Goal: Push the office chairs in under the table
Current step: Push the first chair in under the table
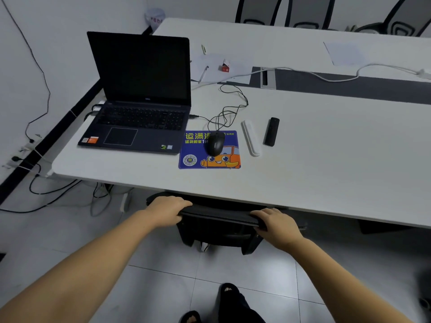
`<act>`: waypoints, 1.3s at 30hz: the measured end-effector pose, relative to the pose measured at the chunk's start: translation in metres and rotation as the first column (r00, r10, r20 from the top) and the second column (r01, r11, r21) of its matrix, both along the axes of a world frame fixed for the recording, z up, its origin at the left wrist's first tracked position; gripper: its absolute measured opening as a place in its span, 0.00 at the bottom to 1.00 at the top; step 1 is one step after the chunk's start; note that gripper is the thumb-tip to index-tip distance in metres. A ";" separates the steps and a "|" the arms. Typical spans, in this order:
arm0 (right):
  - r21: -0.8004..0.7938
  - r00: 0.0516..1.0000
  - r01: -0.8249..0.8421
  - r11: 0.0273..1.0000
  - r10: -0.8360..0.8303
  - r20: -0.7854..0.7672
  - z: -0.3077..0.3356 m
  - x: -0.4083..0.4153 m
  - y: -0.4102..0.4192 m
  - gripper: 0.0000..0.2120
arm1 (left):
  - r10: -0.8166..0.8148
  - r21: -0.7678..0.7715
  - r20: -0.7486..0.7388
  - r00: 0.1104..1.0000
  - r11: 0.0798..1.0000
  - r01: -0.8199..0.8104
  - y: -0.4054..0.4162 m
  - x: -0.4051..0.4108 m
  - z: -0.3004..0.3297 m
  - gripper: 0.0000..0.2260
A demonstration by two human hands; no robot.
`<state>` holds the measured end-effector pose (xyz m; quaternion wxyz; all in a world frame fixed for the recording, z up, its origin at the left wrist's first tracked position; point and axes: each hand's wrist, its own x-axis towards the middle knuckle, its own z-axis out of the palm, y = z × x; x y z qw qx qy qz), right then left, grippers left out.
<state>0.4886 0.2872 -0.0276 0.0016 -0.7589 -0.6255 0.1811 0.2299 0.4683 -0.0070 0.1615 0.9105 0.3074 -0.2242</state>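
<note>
The table fills most of the view, a long white top with a dark strip along its middle, and everything else is best placed from its near edge. Just under that edge, at the centre, sits the chair: its seat looks already tucked beneath the top, with only the black backrest standing out on the person's side, though the shadow there makes it hard to say how far in the seat goes. The backrest's top rail runs left to right, roughly parallel to the table's edge, so the push it calls for is straight ahead, away from the person and toward the table. Both hands are on that rail at about equal reach, neither clearly nearer. The left hand holds the rail's left end and the right hand its right end, the fingers of each curled over the top and closed on the rail. More chair backs show beyond the table's far edge. On the table, left of centre, stands an open laptop, its screen dark. Right of it, close to the near edge, lies a blue mouse pad with a black mouse on it, and further right a white remote and a black remote, side by side but apart.
</note>
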 end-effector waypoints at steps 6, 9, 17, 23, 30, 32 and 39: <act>0.218 0.941 0.218 0.951 -0.145 -0.307 0.045 -0.018 -0.033 0.26 | 0.066 0.001 0.215 0.974 0.998 -0.068 -0.016 -0.020 0.039 0.24; 0.286 0.854 0.378 0.880 -0.212 -0.476 0.069 -0.041 -0.064 0.25 | 0.287 -0.156 0.515 0.808 0.958 -0.241 -0.048 -0.047 0.069 0.27; 0.187 0.579 0.647 0.739 -0.316 -0.752 0.084 -0.130 -0.135 0.24 | 0.595 -0.476 0.657 0.463 0.803 -0.357 -0.151 -0.130 0.074 0.20; 0.163 0.490 0.739 0.654 -0.356 -0.796 0.074 -0.185 -0.177 0.25 | 0.686 -0.589 0.628 0.367 0.727 -0.353 -0.194 -0.158 0.061 0.18; 0.135 0.377 0.876 0.464 -0.481 -0.792 0.078 -0.231 -0.235 0.28 | 0.629 -0.619 0.570 0.529 0.752 -0.226 -0.217 -0.153 0.059 0.20; 0.142 0.348 0.907 0.398 -0.514 -0.784 0.080 -0.241 -0.252 0.28 | 0.587 -0.620 0.564 0.580 0.765 -0.172 -0.224 -0.146 0.060 0.22; 0.181 0.208 0.978 0.105 -0.584 -0.785 0.093 -0.263 -0.319 0.22 | 0.435 -0.626 0.577 0.691 0.779 0.032 -0.259 -0.107 0.067 0.30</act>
